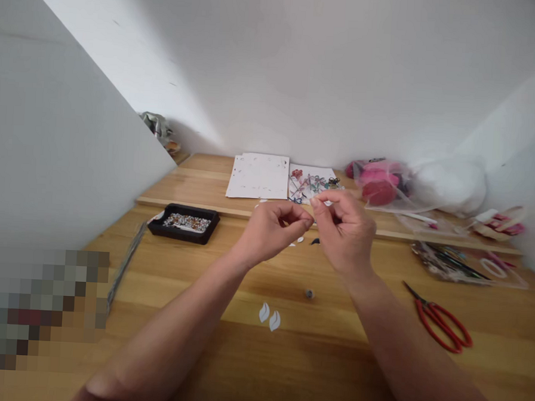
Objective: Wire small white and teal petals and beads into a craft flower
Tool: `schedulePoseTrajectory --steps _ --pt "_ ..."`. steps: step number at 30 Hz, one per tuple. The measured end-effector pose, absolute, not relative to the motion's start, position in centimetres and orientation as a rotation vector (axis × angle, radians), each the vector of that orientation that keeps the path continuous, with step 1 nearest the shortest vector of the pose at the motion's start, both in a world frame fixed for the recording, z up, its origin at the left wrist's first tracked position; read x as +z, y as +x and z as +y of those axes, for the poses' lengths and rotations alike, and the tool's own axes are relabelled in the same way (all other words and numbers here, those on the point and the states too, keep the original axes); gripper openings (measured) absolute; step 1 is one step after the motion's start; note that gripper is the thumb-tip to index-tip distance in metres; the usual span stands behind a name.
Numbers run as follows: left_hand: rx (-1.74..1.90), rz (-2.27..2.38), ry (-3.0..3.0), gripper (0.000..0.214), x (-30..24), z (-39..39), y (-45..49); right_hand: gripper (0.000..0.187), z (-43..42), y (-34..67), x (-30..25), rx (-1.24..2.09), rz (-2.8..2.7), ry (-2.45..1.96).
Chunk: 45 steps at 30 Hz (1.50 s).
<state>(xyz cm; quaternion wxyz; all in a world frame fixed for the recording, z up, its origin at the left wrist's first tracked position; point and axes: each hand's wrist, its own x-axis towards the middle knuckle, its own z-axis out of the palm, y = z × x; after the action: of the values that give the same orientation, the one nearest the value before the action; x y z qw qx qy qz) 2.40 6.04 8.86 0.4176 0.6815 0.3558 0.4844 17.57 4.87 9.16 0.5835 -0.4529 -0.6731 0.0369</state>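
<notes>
My left hand (272,228) and my right hand (344,228) are raised together over the wooden table (200,293). Their fingertips meet in a pinch around something tiny that I cannot make out. Below them on the table lie two white leaf-shaped paper pieces (269,316) and a small grey bead-like thing (309,293). More small white and dark bits (308,241) lie under the hands.
A black tray of beads (184,222) sits at the left, red scissors (440,322) at the right. White paper sheets (258,176) and a sheet with coloured shapes (312,182) lie at the back. Plastic bags with pink things (380,183) and craft supplies (461,263) fill the right side.
</notes>
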Motion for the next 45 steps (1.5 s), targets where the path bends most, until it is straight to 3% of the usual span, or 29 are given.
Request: schedulePoseTrajectory --steps 7,17,27,32,40,45 --pt "1.215 0.894 1.791 0.013 9.2 6.0 2.2 0.011 5.0 17.7 9.1 0.210 -1.557 -1.076" --pt "1.215 0.823 1.561 0.016 9.3 6.4 1.6 0.025 7.0 18.0 8.8 1.035 -1.081 -0.989" --pt "1.554 0.883 1.349 0.018 8.4 8.2 0.9 0.029 6.1 15.8 7.6 1.377 -0.995 -0.956" --pt "1.594 1.007 1.386 0.017 8.5 8.5 0.5 0.027 5.1 15.3 7.4 1.202 -1.170 -0.982" --pt "1.349 1.040 1.534 0.016 8.7 8.0 0.6 0.007 3.9 17.4 9.5 0.208 -1.569 -1.010" --pt "1.177 0.954 1.705 0.019 8.6 7.2 1.0 0.009 4.8 18.5 10.0 0.189 -1.512 -1.005"
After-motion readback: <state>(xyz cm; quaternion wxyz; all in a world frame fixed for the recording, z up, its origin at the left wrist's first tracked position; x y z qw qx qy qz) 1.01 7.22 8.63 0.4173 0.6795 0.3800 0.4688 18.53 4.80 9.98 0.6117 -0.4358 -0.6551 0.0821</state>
